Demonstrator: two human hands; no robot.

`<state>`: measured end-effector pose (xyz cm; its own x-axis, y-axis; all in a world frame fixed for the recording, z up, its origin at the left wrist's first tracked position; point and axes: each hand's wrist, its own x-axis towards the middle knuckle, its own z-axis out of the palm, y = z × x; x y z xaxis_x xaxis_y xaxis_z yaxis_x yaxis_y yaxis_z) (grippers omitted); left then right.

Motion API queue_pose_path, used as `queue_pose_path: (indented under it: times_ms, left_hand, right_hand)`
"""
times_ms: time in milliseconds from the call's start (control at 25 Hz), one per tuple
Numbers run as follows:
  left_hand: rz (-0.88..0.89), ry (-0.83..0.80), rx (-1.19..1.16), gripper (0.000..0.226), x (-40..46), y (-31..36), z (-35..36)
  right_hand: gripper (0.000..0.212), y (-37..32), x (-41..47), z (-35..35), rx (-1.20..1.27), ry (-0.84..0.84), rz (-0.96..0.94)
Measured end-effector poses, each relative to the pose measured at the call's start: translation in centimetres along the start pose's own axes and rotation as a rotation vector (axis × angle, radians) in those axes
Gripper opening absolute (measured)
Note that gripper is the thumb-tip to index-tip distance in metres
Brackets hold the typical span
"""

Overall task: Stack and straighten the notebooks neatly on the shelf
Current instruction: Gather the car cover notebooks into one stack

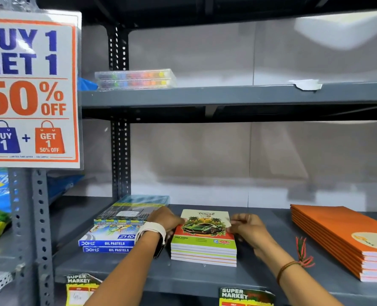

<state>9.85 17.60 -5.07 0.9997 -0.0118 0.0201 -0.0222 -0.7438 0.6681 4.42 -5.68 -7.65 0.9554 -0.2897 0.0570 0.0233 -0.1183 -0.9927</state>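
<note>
A stack of several notebooks (204,244), its top cover showing a green car and palm trees, lies in the middle of the grey shelf (183,277). My left hand (165,217) presses against the stack's left side, fingers curled on the edge. My right hand (247,226) holds the right edge of the top notebook, thumb on the cover. A second stack of orange notebooks (337,235) lies at the right, fanned slightly toward the front.
Boxes of oil pastels and pencil packs (121,226) are piled just left of the notebooks. A clear case of coloured items (135,79) sits on the upper shelf. A large sale sign (28,89) hangs at left. Price tags (246,297) line the shelf's front edge.
</note>
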Motion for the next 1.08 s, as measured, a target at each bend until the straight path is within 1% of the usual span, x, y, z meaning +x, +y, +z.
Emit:
queue_pose_path:
  times_ms: [80,160,200,240,280,320,360,440,520,560,600,640,720,760,840,920,1000,1080]
  left_hand:
    - [-0.019,-0.014,-0.131,0.035,0.2,-0.2,0.3]
    - [-0.003,-0.042,-0.347,0.022,0.3,-0.1,0.9]
    - [-0.01,-0.071,-0.495,0.011,0.4,0.0,1.3]
    - [-0.033,-0.114,-0.638,0.007,0.5,0.0,1.6]
    - [-0.057,-0.19,-0.757,0.017,0.4,0.1,1.9]
    - [-0.067,-0.257,-0.848,0.025,0.2,0.5,2.1]
    - [-0.052,-0.274,-0.882,0.029,0.2,0.8,2.3]
    - [-0.008,-0.244,-0.896,0.029,0.2,1.3,2.6]
    - [0.039,-0.212,-0.89,0.048,-0.3,1.8,2.1]
    - [0.059,-0.222,-0.864,0.054,0.1,1.5,2.3]
    - [0.085,-0.185,-0.787,0.056,0.5,1.1,2.5]
    - [0.08,-0.145,-0.759,0.056,1.1,0.9,2.6]
    - [0.022,-0.123,-0.837,0.055,1.8,1.1,2.9]
    - [0.036,-0.127,-0.826,0.055,1.9,1.0,3.1]
    - [-0.006,-0.132,-0.837,0.055,2.1,1.0,3.2]
    - [-0.06,-0.175,-0.869,0.057,2.7,0.9,3.5]
    - [-0.071,-0.226,-0.87,0.06,3.0,1.0,3.7]
    - [-0.078,-0.232,-0.883,0.061,3.5,0.8,3.8]
  right_hand:
    - [0.04,0.1,-0.2,0.2,0.034,0.006,-0.006]
    - [0.051,0.4,-0.3,0.6,0.132,-0.015,0.035]
    - [0.052,0.5,-0.4,0.9,0.18,-0.062,0.088]
    - [0.049,0.5,-0.5,1.1,0.227,-0.122,0.146]
    - [0.047,0.2,-0.6,1.4,0.272,-0.164,0.206]
    - [0.052,-0.1,-0.3,1.5,0.316,-0.177,0.26]
    - [0.059,-0.3,0.0,1.8,0.355,-0.184,0.304]
    - [0.075,-0.6,0.6,2.4,0.399,-0.197,0.35]
    - [0.082,-1.0,1.1,3.1,0.402,-0.188,0.376]
    - [0.079,-1.0,1.5,3.3,0.401,-0.173,0.38]
    - [0.074,-1.1,1.8,3.5,0.401,-0.154,0.395]
    - [0.068,-1.1,1.9,3.7,0.397,-0.147,0.41]
    - [0.06,-1.1,2.0,3.7,0.363,-0.138,0.399]
    - [0.058,-1.1,2.2,3.6,0.348,-0.123,0.383]
    - [0.057,-1.2,2.4,3.7,0.339,-0.122,0.376]
    - [0.058,-1.1,2.7,3.5,0.315,-0.135,0.382]
    - [0.06,-0.8,3.1,3.5,0.256,-0.104,0.349]
    - [0.066,-0.8,3.3,3.5,0.227,-0.085,0.326]
